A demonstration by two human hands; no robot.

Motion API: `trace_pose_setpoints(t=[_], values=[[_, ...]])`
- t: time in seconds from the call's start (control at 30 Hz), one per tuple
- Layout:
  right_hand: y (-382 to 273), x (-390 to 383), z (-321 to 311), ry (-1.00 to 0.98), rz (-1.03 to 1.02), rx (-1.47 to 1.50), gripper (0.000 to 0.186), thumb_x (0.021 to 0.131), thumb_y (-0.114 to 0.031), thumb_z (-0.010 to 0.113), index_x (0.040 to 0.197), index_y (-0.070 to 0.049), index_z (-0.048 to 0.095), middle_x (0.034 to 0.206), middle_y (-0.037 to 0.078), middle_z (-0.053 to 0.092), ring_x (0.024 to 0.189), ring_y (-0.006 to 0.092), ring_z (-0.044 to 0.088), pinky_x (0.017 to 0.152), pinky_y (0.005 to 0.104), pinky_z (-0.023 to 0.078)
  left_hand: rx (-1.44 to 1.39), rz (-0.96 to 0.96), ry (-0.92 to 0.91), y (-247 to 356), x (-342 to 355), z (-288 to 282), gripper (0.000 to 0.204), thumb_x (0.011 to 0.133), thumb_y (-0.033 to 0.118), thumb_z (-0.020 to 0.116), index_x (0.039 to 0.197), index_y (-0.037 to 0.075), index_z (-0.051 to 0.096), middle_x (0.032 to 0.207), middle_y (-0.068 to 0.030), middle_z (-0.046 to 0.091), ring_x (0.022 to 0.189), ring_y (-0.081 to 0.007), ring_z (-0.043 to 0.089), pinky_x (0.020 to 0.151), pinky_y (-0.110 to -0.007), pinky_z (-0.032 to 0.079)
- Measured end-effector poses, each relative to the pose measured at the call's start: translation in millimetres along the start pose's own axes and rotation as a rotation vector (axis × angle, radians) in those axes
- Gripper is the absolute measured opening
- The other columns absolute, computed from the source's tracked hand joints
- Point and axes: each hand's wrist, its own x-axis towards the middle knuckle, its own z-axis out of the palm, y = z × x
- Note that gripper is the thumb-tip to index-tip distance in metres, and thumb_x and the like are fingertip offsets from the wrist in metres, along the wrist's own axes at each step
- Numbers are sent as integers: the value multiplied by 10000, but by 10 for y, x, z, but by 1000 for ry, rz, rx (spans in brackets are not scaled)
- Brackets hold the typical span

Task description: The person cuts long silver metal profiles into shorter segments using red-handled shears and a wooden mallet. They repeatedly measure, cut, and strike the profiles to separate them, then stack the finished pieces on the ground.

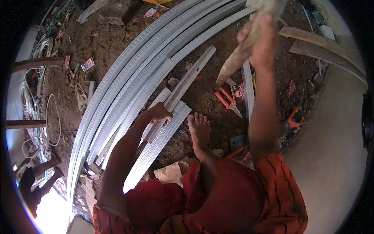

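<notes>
My left hand (159, 114) grips a short metal channel (193, 72), which slants from lower left to upper right over a perforated metal strip (142, 165). My right hand (261, 41) is raised at the upper right, its fingers wrapped round a rough wooden piece (230, 67) that is blurred and points down toward the lower left. Red-handled snips (230, 102) lie on the dirt below the wood, beside a narrow metal strip (247, 87). My bare foot (198, 132) rests just right of the channel.
Long metal profiles (117, 78) run along the left. Coiled white cable (28, 99) lies beside wooden beams (27, 124). A co-worker's legs (43, 177) show at the lower left. Boards (319, 54), an orange-handled tool (294, 119) and a pale wall (327, 148) are at right.
</notes>
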Motion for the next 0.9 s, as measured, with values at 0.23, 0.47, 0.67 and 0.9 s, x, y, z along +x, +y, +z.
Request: trace_pose_setpoints(t=[0.23, 0.47, 0.67, 0.9], values=[[1034, -83, 101, -194, 435, -96, 564, 872, -617, 440, 960, -65, 519, 609, 24, 477, 494, 130, 501, 470, 290, 422, 210, 110, 142, -453, 280, 3, 327, 582, 158, 708, 732, -111, 599, 632, -159, 608, 523, -207, 563, 529, -349, 471], [436, 20, 97, -156, -65, -13, 538, 894, -596, 392, 1007, -79, 487, 607, 26, 476, 580, 154, 525, 566, 292, 441, 433, -83, 113, 16, 51, -80, 442, 634, 365, 720, 795, -38, 632, 826, -220, 619, 850, -322, 605, 745, -421, 483], [1055, -566, -231, 31, 760, 50, 499, 832, -606, 512, 925, -116, 531, 587, -13, 424, 502, 125, 472, 487, 300, 414, 700, 114, 156, -249, 73, -75, 535, 603, 310, 696, 895, -129, 605, 857, -284, 630, 809, -385, 631, 749, -415, 512], [1350, -986, -933, -68, 304, -1165, 629, 851, -571, 513, 1148, -19, 558, 931, 179, 614, 907, 263, 615, 775, 411, 473, 494, 252, 503, -118, -376, 200, 429, 706, 243, 662, 1005, -42, 547, 891, -279, 620, 854, -426, 610, 763, -484, 492]])
